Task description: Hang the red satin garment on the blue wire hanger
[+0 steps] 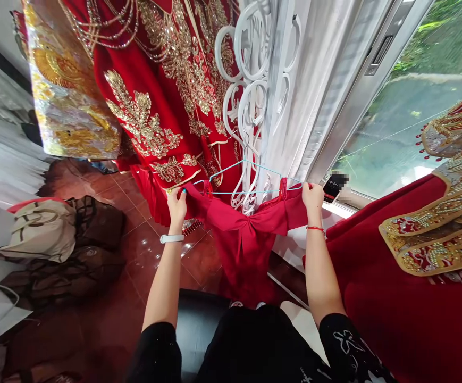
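Red dress (pixel 242 239), mid-view with a blue hanger (pixel 227 169) at its twelve o'clock, looks soft, light and limp, best held by the sleeve ends (pixel 296 211), pinched by the left hand (pixel 177 203) at ten o'clock and the right hand (pixel 313 196) at two, its hem toward six o'clock hard to make out.

1 head-worn camera looks forward and down, from close above, at the red dress (pixel 243 244).
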A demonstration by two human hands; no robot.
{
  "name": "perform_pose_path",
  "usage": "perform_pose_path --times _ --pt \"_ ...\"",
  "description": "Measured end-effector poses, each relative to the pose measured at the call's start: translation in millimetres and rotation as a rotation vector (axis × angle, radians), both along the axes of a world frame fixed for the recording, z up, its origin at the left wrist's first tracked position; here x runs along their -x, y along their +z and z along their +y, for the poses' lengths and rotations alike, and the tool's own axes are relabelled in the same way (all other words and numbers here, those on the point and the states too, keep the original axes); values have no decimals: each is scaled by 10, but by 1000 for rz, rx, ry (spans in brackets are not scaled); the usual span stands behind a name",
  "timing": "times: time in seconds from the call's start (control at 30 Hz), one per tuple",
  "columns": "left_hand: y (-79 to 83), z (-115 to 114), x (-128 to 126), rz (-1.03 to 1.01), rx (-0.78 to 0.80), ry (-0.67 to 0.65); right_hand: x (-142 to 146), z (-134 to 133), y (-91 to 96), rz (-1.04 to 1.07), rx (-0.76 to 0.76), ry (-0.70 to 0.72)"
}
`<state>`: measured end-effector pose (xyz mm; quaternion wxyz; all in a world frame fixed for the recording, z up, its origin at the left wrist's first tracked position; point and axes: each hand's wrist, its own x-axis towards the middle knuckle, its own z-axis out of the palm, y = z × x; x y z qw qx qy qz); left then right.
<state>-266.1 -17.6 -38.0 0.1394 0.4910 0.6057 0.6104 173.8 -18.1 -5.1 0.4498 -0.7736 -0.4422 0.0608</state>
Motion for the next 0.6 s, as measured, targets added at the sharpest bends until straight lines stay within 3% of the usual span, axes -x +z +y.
perform_pose_path --times 0.17,0.37,0.6 --pt "176 38 -77 150 52 -30 -16 18 152 -177 87 23" --pt "342 65 -102 329 89 -66 -77 162 379 -539 229 238" --pt "315 184 -24 277 101 -115 -235 292 367 -661 197 411"
